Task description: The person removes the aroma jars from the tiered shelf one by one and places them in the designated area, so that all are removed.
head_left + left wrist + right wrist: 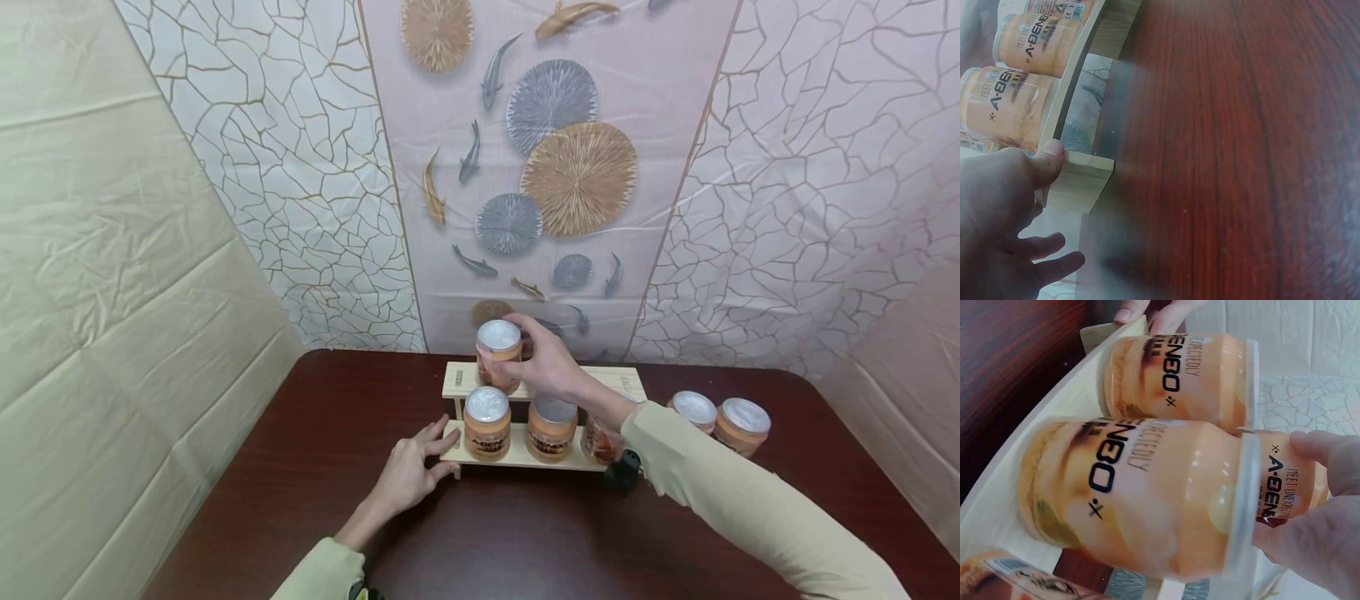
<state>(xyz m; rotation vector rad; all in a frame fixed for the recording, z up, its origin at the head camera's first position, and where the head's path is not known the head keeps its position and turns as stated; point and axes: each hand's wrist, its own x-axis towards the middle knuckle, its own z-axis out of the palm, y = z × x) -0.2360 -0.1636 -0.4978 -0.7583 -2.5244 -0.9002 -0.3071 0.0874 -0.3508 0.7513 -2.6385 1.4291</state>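
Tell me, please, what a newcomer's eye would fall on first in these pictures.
Probably the orange jar in the right hand, at the left end of the upper tier of the wooden rack, with three more jars along the lower tier. The backdrop panel behind, with its large gold and gray discs, would likely come next. The left hand holds the lower tier's left end.

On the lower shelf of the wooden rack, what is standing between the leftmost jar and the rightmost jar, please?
One similar orange jar stands between those two, as the head view shows.
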